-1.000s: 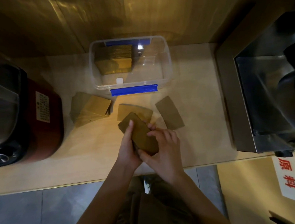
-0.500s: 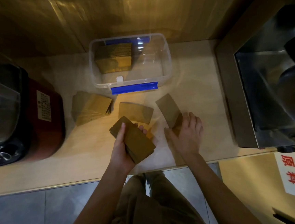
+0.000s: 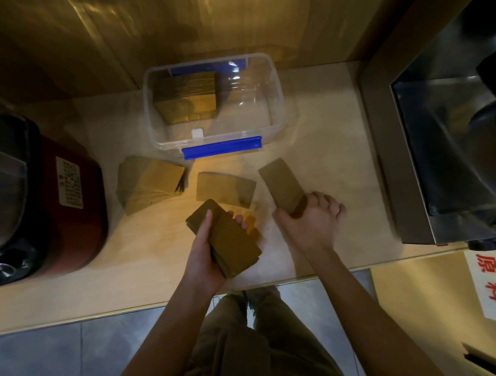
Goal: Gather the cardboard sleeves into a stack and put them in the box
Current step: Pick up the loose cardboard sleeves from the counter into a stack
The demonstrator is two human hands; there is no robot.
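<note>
My left hand (image 3: 204,262) grips a thick stack of brown cardboard sleeves (image 3: 227,241) above the counter's front edge. To its right, my right hand (image 3: 313,220) is closed on the near end of a single sleeve (image 3: 281,186) that lies slanted on the counter. Between them another flat sleeve (image 3: 225,189) rests on the surface. A fanned pile of sleeves (image 3: 148,183) lies to the left. Behind them stands the clear plastic box (image 3: 274,100) with blue clips, holding a stack of sleeves (image 3: 188,98) in its left half.
A red and black appliance (image 3: 68,202) stands at the left on the wooden counter (image 3: 327,153). A steel machine (image 3: 455,140) fills the right side. A wooden wall rises behind the box. A white label with red characters (image 3: 493,287) sits at lower right.
My right hand left the stack, reached right and closed on the slanted single sleeve. The left hand kept the stack and shifted it slightly left.
</note>
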